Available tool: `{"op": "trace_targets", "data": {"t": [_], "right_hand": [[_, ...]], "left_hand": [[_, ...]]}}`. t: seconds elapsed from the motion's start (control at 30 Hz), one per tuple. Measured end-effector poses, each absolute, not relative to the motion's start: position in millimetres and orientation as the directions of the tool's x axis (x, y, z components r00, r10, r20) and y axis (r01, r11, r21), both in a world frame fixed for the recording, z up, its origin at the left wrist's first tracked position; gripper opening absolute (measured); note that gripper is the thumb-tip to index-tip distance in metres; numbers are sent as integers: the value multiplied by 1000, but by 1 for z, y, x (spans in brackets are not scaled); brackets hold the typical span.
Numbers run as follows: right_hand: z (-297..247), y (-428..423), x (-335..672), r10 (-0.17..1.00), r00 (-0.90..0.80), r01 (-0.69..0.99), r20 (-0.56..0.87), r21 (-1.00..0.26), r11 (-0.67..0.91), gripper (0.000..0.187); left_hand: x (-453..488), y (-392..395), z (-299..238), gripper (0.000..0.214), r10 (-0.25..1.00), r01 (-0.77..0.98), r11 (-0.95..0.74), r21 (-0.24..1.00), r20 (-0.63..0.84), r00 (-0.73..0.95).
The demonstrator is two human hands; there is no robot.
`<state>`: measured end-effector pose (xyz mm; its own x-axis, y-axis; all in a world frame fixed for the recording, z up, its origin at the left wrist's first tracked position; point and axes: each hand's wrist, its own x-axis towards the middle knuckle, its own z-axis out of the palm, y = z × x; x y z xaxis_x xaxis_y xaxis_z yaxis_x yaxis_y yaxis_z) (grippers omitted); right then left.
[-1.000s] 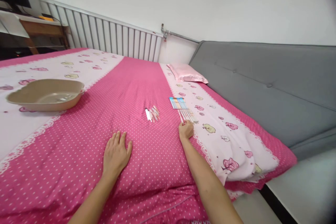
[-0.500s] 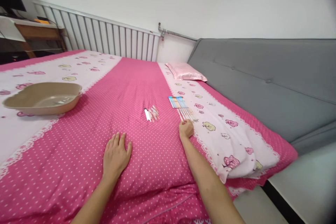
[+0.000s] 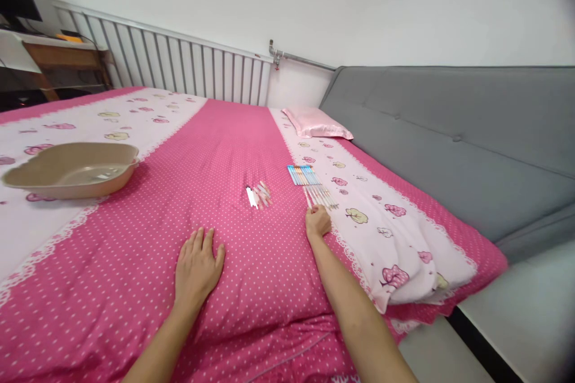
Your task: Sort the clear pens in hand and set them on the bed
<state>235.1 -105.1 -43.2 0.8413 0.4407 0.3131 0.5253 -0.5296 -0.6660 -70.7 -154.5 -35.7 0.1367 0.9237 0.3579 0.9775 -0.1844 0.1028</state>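
Note:
My right hand [image 3: 318, 221] is closed, its fingers pinched at the near end of a slim, pale pen [image 3: 308, 196]. That pen lies at the left end of a row of white and pinkish pens [image 3: 322, 196]. Just beyond is a second row of blue and pale pens [image 3: 304, 175], laid side by side. To the left, a small loose group of white and pink pens [image 3: 263, 194] rests on the bedspread. My left hand [image 3: 197, 263] lies flat on the pink dotted cloth, fingers stretched out, touching only the bedspread.
A beige plastic basin [image 3: 72, 188] stands on the bed at the left. Near the grey padded headboard [image 3: 449, 125] lies a pink pillow [image 3: 317, 123]. A white radiator [image 3: 179, 60] runs along the wall behind, with a desk [image 3: 63, 57] at the far left.
The camera view has shifted very slightly. Both hands and the pens stay where they were, the right fingers still at the same pen.

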Motion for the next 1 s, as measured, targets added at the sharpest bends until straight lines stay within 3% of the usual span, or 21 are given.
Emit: {"op": "trace_targets", "data": {"t": [0.53, 0.77, 0.9, 1.0], "right_hand": [[-46, -102, 238, 417, 848, 519, 327, -671, -530, 15], [-49, -101, 239, 416, 816, 573, 401, -656, -491, 16], [-52, -101, 239, 409, 797, 601, 444, -647, -470, 18], [-55, -102, 239, 410, 790, 610, 455, -648, -457, 17]], "left_hand": [[-72, -155, -36, 60, 933, 975, -181, 131, 338, 128], [-71, -156, -35, 59, 930, 975, -182, 125, 343, 130], [-72, -157, -34, 58, 926, 965, -193, 179, 359, 119], [-75, -158, -32, 49, 912, 921, -245, 302, 395, 113]]}}
